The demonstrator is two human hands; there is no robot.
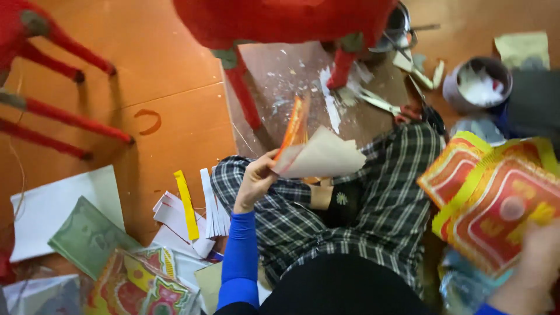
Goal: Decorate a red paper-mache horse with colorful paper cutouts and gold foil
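Observation:
My left hand, in a blue sleeve, is raised over my lap and pinches a folded piece of paper, beige on one side with an orange edge. At the lower right my right hand grips a stack of red and yellow ornate paper sheets, fanned and tilted. My legs in checked trousers are crossed below both hands.
Red paper-covered frame legs stand ahead on an orange floor. Scissors and paper scraps lie on a clear sheet. A round tub of white paste sits at the upper right. White strips, a yellow strip and printed sheets lie left.

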